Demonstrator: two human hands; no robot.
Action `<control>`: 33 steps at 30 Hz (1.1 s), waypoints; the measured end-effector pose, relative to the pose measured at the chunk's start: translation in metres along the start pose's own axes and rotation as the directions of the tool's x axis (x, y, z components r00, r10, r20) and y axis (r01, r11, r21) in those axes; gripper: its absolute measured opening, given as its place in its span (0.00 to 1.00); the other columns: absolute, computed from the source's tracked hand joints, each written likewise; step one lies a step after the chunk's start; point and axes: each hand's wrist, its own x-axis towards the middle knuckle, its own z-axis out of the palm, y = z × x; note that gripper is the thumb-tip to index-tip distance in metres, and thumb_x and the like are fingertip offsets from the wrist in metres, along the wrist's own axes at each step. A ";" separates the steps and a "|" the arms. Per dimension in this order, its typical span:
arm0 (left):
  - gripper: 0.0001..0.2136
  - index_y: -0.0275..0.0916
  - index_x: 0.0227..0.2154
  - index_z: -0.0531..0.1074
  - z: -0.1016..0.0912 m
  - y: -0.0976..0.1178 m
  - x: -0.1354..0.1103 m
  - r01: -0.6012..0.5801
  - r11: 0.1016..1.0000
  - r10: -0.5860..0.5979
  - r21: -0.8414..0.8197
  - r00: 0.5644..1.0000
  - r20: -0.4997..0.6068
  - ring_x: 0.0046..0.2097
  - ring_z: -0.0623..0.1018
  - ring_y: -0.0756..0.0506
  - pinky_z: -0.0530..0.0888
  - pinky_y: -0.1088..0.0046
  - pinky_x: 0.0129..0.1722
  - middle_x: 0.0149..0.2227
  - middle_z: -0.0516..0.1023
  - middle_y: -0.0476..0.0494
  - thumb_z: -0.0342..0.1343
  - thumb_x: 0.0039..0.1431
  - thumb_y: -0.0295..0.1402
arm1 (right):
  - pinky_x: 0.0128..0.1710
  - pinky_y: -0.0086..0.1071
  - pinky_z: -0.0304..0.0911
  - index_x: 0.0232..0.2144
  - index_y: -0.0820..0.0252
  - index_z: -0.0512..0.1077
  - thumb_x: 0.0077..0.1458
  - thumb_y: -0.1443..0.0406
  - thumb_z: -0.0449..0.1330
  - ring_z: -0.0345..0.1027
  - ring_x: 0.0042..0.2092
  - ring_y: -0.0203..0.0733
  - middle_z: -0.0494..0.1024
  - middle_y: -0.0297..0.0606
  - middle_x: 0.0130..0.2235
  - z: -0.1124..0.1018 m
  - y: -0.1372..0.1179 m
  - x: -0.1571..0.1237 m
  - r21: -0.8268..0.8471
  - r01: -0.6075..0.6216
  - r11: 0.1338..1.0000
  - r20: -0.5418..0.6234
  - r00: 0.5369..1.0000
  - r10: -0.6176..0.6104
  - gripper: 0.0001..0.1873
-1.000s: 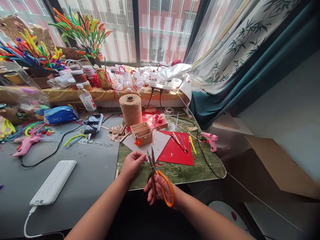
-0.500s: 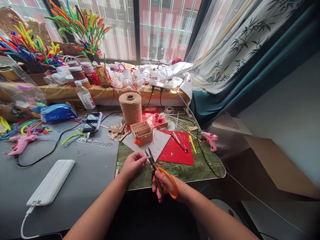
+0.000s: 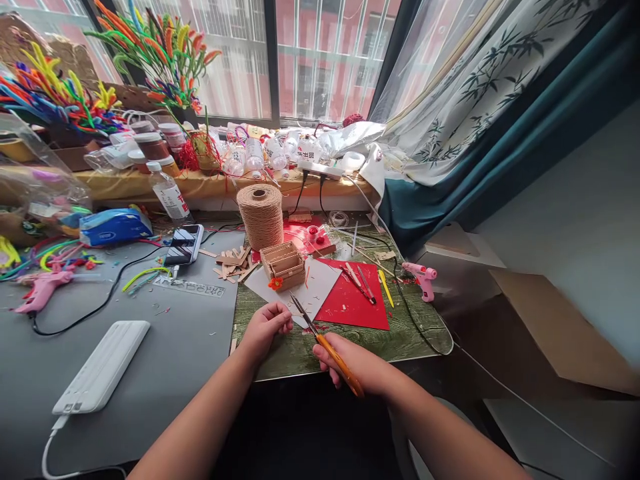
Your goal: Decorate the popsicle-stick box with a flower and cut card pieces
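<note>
My right hand [image 3: 353, 363] grips orange-handled scissors [image 3: 325, 343] with closed blades pointing up-left over the green mat [image 3: 400, 340]. My left hand [image 3: 267, 327] is pinched just left of the blade tips, holding something too small to name. Just beyond lie white paper [image 3: 315, 290] and red paper [image 3: 353, 303]. A small wooden stick box [image 3: 284, 265] with an orange flower stands on the white paper, and a twine spool [image 3: 261, 215] is behind it.
A white power bank [image 3: 103, 365] with a cable lies front left on the grey table. A phone [image 3: 185, 244], pink glue guns [image 3: 423, 277] [image 3: 40, 293], loose wooden sticks [image 3: 231, 263] and pipe cleaners [image 3: 60, 100] crowd the back. Curtains hang at right.
The scissor blades have closed and the scissors have tilted flatter, pointing up-left. My right hand has shifted slightly right; my left hand stays pinched in place.
</note>
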 end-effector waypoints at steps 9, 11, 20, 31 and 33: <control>0.14 0.37 0.30 0.73 0.000 -0.001 0.001 -0.009 1.000 0.009 -0.014 1.000 -0.009 0.26 0.69 0.53 0.64 0.77 0.29 0.25 0.75 0.49 0.66 0.59 0.42 | 0.31 0.30 0.66 0.41 0.56 0.64 0.61 0.35 0.52 0.70 0.32 0.36 0.73 0.34 0.36 -0.003 0.006 -0.004 -0.028 0.040 0.999 0.005 0.999 -0.039 0.31; 0.14 0.37 0.30 0.73 0.000 -0.002 0.001 -0.009 1.000 0.009 -0.025 1.000 -0.011 0.26 0.69 0.53 0.63 0.77 0.29 0.25 0.75 0.49 0.66 0.59 0.42 | 0.32 0.31 0.67 0.42 0.56 0.64 0.62 0.35 0.52 0.72 0.34 0.38 0.73 0.36 0.37 -0.002 0.006 -0.004 -0.035 0.054 0.998 0.007 0.999 -0.054 0.31; 0.14 0.37 0.29 0.71 0.000 -0.001 0.000 -0.016 0.999 0.016 -0.037 1.000 0.000 0.26 0.68 0.52 0.63 0.76 0.29 0.25 0.74 0.49 0.65 0.60 0.41 | 0.38 0.36 0.69 0.48 0.55 0.66 0.64 0.38 0.51 0.72 0.39 0.42 0.75 0.42 0.45 -0.008 -0.001 -0.009 -0.123 0.118 0.985 0.060 0.992 -0.112 0.30; 0.14 0.38 0.29 0.72 0.000 0.001 -0.002 -0.029 0.999 0.030 -0.015 0.999 0.027 0.26 0.67 0.52 0.62 0.75 0.30 0.24 0.74 0.50 0.66 0.59 0.43 | 0.41 0.36 0.65 0.48 0.55 0.69 0.62 0.39 0.56 0.72 0.42 0.45 0.77 0.40 0.44 -0.004 -0.016 -0.011 -0.219 0.007 0.976 -0.035 0.999 -0.015 0.28; 0.14 0.38 0.29 0.72 0.000 0.003 -0.002 -0.019 0.999 0.020 -0.029 0.999 0.026 0.26 0.67 0.52 0.62 0.75 0.30 0.24 0.74 0.50 0.66 0.59 0.43 | 0.40 0.34 0.65 0.47 0.55 0.68 0.62 0.39 0.56 0.72 0.41 0.44 0.77 0.41 0.44 -0.003 -0.015 -0.008 -0.186 0.006 0.982 -0.041 0.999 -0.014 0.28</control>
